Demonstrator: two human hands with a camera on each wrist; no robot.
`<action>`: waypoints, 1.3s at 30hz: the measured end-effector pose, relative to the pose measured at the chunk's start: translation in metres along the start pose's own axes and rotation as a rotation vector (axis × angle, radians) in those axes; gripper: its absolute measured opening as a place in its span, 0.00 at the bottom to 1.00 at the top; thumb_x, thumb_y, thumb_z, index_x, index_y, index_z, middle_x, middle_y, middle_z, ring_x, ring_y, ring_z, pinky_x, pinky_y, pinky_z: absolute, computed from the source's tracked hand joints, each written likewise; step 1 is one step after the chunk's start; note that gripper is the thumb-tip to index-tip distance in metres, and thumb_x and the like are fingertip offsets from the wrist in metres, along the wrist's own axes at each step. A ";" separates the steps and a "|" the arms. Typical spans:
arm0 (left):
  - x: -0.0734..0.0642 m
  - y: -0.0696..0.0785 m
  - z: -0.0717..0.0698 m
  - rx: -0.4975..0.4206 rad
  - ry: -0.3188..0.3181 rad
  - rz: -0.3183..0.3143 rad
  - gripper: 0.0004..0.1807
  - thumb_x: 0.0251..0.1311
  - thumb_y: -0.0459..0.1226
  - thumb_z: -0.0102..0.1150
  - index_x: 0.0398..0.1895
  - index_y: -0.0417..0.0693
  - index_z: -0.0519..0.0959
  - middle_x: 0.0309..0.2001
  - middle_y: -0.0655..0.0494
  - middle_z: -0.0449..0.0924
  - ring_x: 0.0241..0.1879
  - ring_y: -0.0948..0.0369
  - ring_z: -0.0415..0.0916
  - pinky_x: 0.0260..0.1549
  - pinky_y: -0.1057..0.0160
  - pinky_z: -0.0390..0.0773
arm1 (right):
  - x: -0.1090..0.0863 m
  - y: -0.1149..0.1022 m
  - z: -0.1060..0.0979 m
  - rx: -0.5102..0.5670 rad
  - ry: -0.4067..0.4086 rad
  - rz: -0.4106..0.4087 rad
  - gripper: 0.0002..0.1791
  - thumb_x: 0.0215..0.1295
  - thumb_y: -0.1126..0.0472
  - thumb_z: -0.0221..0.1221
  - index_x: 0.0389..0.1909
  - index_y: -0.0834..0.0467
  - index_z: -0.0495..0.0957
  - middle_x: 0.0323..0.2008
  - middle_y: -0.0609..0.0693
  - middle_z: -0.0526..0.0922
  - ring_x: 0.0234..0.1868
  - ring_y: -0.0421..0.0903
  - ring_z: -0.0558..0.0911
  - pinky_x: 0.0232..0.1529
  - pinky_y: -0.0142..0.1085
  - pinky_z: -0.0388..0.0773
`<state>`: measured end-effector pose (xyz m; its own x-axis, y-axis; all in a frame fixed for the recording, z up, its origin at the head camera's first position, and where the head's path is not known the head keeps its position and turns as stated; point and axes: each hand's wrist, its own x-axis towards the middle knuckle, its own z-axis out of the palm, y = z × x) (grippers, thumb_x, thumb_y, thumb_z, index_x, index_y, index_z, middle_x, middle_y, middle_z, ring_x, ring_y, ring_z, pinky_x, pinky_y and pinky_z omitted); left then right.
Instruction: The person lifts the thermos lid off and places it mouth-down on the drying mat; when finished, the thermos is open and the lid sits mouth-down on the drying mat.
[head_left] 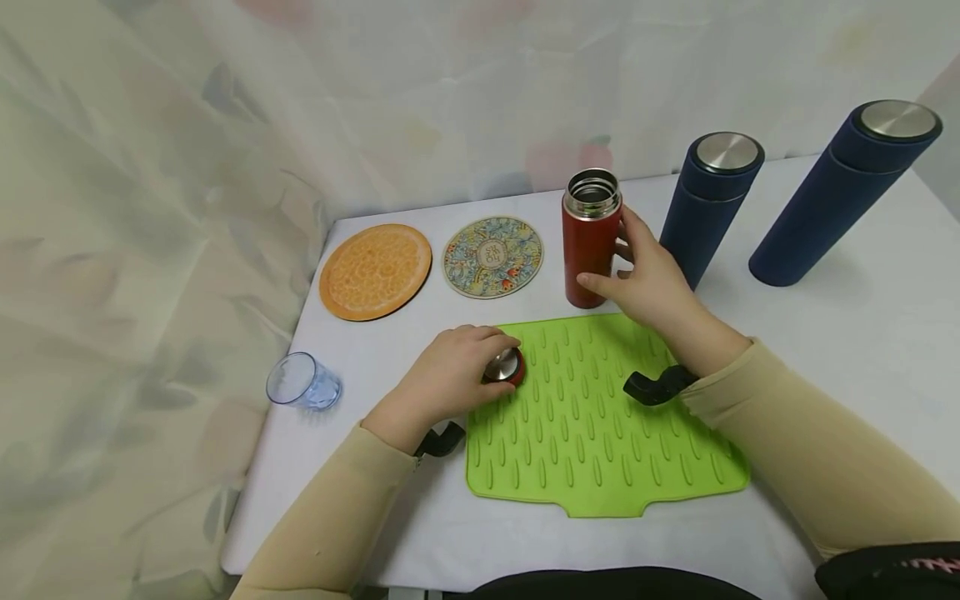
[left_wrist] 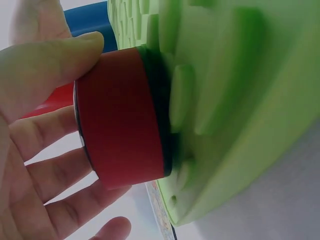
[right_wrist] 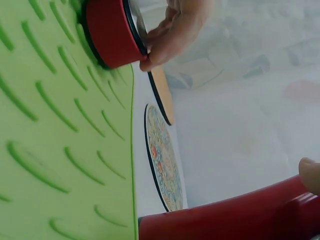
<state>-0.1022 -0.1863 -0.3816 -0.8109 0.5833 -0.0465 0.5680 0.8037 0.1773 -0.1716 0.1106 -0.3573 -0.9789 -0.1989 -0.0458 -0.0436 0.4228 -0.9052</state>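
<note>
A red flask lid [head_left: 504, 365] with a steel top lies on the green ridged mat [head_left: 600, 475], near its left back corner. My left hand [head_left: 457, 371] holds this lid between thumb and fingers; in the left wrist view the thumb presses the red side of the lid [left_wrist: 120, 120]. Just behind the mat stands the red thermos flask [head_left: 588, 250], upright and uncapped, its steel neck showing. Around its right side my right hand [head_left: 652, 279] grips it, thumb in front and fingers behind. Only a thumb tip of that hand shows beside the flask [right_wrist: 225, 220] in the right wrist view.
Two capped blue flasks, a shorter one [head_left: 705, 208] and a taller one [head_left: 840, 196], stand to the right. At the back left lie an orange round trivet [head_left: 375, 271] and a patterned round trivet [head_left: 492, 257]. A blue glass [head_left: 303, 382] sits near the table's left edge.
</note>
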 end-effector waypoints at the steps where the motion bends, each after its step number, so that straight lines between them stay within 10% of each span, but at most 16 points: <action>1: 0.000 0.000 0.000 0.001 -0.003 -0.003 0.32 0.63 0.53 0.81 0.68 0.55 0.84 0.62 0.59 0.87 0.60 0.55 0.85 0.61 0.49 0.83 | -0.003 0.001 -0.001 0.000 -0.004 -0.006 0.63 0.73 0.56 0.73 0.93 0.41 0.37 0.90 0.55 0.54 0.85 0.64 0.65 0.79 0.65 0.70; 9: -0.002 0.003 -0.003 -0.012 0.004 -0.027 0.36 0.66 0.53 0.79 0.74 0.52 0.81 0.70 0.53 0.84 0.69 0.51 0.82 0.70 0.47 0.80 | -0.031 0.009 -0.009 0.033 0.143 -0.098 0.51 0.74 0.60 0.71 0.90 0.47 0.53 0.84 0.54 0.66 0.76 0.56 0.77 0.73 0.51 0.79; 14: -0.003 0.006 -0.005 -0.009 0.134 0.025 0.26 0.70 0.48 0.76 0.67 0.50 0.85 0.63 0.55 0.87 0.63 0.53 0.85 0.65 0.49 0.83 | -0.044 0.016 -0.016 0.084 0.429 -0.247 0.26 0.72 0.69 0.69 0.68 0.64 0.78 0.59 0.48 0.84 0.53 0.41 0.84 0.50 0.26 0.78; 23: -0.007 0.019 -0.014 -0.149 0.376 0.131 0.14 0.71 0.39 0.73 0.56 0.47 0.89 0.50 0.55 0.92 0.52 0.55 0.88 0.55 0.54 0.87 | -0.038 0.032 -0.038 0.233 0.739 -0.282 0.17 0.70 0.70 0.69 0.55 0.56 0.81 0.46 0.35 0.79 0.46 0.37 0.82 0.44 0.30 0.75; 28: -0.009 0.029 -0.021 -0.259 0.515 0.193 0.15 0.67 0.35 0.74 0.55 0.44 0.89 0.44 0.55 0.93 0.46 0.56 0.88 0.50 0.53 0.87 | -0.035 0.039 -0.047 0.208 0.718 -0.182 0.34 0.70 0.63 0.72 0.73 0.50 0.69 0.60 0.38 0.75 0.57 0.38 0.76 0.54 0.31 0.72; 39: -0.003 0.051 -0.038 -0.405 0.821 0.350 0.17 0.73 0.39 0.70 0.58 0.38 0.84 0.39 0.47 0.91 0.39 0.52 0.90 0.43 0.52 0.88 | -0.016 0.052 -0.058 0.081 0.369 0.087 0.62 0.72 0.47 0.73 0.91 0.38 0.37 0.90 0.54 0.53 0.88 0.57 0.61 0.86 0.58 0.60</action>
<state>-0.0763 -0.1521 -0.3350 -0.5391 0.3950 0.7439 0.8280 0.4102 0.3822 -0.1693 0.1870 -0.3790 -0.9848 0.1726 0.0175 0.0447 0.3497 -0.9358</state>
